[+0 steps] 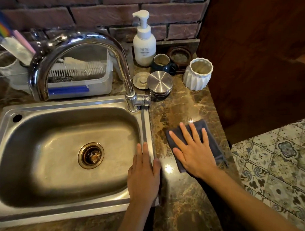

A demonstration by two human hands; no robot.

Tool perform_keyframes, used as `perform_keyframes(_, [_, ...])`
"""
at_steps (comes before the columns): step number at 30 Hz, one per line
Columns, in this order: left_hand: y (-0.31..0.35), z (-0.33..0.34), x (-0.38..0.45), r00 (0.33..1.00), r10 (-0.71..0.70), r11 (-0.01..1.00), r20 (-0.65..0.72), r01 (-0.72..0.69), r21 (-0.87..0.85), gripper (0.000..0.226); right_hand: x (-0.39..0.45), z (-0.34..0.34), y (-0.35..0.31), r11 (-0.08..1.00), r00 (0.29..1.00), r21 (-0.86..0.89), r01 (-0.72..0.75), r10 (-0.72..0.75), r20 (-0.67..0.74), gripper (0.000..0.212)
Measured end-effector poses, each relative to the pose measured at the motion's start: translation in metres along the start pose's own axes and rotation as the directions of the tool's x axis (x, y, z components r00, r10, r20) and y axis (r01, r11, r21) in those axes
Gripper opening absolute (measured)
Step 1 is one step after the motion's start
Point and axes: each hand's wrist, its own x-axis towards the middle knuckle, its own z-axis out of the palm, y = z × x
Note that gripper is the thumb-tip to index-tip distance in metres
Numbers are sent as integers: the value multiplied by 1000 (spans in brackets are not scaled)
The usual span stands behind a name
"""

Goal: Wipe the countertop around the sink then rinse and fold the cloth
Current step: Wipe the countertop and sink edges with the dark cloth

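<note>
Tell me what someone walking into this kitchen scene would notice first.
Probably the big steel sink filling the left side, with the curved chrome faucet arching over its back rim. Next, the right hand pressing flat on a dark cloth on the marble countertop right of the sink, while the left hand rests on the sink's right rim. A white pump bottle stands against the brick wall behind.

Two bare hands, left and right, each on a bare forearm. Fingernails short and unpainted. Forearms run uncovered to the frame edge.
</note>
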Motion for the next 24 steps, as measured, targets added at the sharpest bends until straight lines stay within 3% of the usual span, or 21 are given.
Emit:
perform_keyframes(3, [15, 2, 15, 996, -87, 994, -8, 86, -60, 71, 29, -6, -20, 996, 996, 28, 86, -86, 5, 57])
perform_keyframes(8, [21, 3, 24, 988, -151, 986, 13, 152, -64, 65, 83, -13, -32, 994, 1000, 109, 18, -16, -20, 54])
perform_keyframes(14, [19, 1, 24, 993, -120, 989, 0, 120, -89, 74, 75, -15, 68, 927, 940, 152, -342, 341, 30, 55])
perform_keyframes(16, [21, -1, 23, 991, -133, 987, -5, 132, -89, 74, 51, -13, 67, 914, 924, 143, -379, 381, 10, 58])
perform_keyframes(19, [27, -5, 22, 989, -146, 985, -7, 145, -91, 76, 18, -12, 16, 947, 958, 140, -288, 285, 42, 59])
perform_keyframes(24, [29, -8, 22, 987, -162, 983, -10, 161, -85, 83, 59, -19, -37, 986, 994, 143, 80, -89, 58, 61])
